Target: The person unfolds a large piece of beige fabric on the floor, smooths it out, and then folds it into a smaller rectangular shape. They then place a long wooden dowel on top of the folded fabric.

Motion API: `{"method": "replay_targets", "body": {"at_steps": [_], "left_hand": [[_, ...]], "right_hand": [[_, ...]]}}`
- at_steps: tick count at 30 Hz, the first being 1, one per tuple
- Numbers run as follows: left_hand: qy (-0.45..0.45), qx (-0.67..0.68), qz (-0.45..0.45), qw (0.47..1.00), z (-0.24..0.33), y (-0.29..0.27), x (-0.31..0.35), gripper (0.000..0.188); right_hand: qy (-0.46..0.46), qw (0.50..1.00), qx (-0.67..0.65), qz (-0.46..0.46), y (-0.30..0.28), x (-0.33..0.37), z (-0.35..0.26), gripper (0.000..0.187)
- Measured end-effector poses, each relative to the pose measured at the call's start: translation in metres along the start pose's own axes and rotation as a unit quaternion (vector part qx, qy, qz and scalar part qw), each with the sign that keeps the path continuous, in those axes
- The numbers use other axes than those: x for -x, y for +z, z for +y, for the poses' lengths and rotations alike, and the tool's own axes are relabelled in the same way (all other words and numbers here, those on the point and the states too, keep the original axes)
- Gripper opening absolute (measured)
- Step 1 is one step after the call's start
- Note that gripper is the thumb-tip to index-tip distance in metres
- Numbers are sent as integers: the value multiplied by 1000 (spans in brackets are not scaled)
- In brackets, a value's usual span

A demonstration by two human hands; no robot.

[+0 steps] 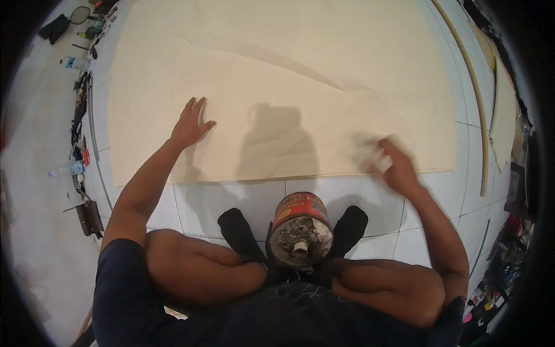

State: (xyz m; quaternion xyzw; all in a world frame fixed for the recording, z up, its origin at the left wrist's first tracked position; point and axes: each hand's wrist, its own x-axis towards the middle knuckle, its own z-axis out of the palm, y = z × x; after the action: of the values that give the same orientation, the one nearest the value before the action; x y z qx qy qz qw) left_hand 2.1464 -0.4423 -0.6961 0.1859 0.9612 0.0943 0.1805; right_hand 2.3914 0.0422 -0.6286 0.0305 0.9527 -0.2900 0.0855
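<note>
A large cream sheet point(277, 115), of cloth or paper, lies spread over the tiled floor with a long raised crease across its far part. My left hand point(193, 125) rests on its left side, palm down with the fingers apart. Over the sheet's near right edge is my right hand point(398, 169), smeared by motion; whether its bent fingers hold anything cannot be made out. Between my feet stands a round tin can point(300, 228) with a red label, a grimy top and a short pale spout.
White floor tiles point(370, 208) border the sheet. A long tan strip point(477, 98) curves along the right, beside a cream offcut point(504, 113). Plastic bottles point(66, 169), a racket point(80, 15) and assorted tools line the left. Mixed clutter point(503, 272) lies at lower right.
</note>
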Motion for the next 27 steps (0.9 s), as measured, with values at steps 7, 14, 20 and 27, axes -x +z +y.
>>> {"method": "replay_targets", "body": {"at_steps": [7,14,20,27], "left_hand": [[-6,-104,84,991,-43,59,78,77],[-37,-20,48,998,-46,69,102,85],[-34,-17,96,995,-49,77,104,86],[-66,-18,83,994,-42,68,105,89]], "right_hand": [[-479,833,-38,-273,56,47,-129,42],[-461,815,5,-352,62,45,-138,35],[-335,915,50,-222,9,7,-164,40],[-342,939,37,2,-17,-59,-165,38]]}}
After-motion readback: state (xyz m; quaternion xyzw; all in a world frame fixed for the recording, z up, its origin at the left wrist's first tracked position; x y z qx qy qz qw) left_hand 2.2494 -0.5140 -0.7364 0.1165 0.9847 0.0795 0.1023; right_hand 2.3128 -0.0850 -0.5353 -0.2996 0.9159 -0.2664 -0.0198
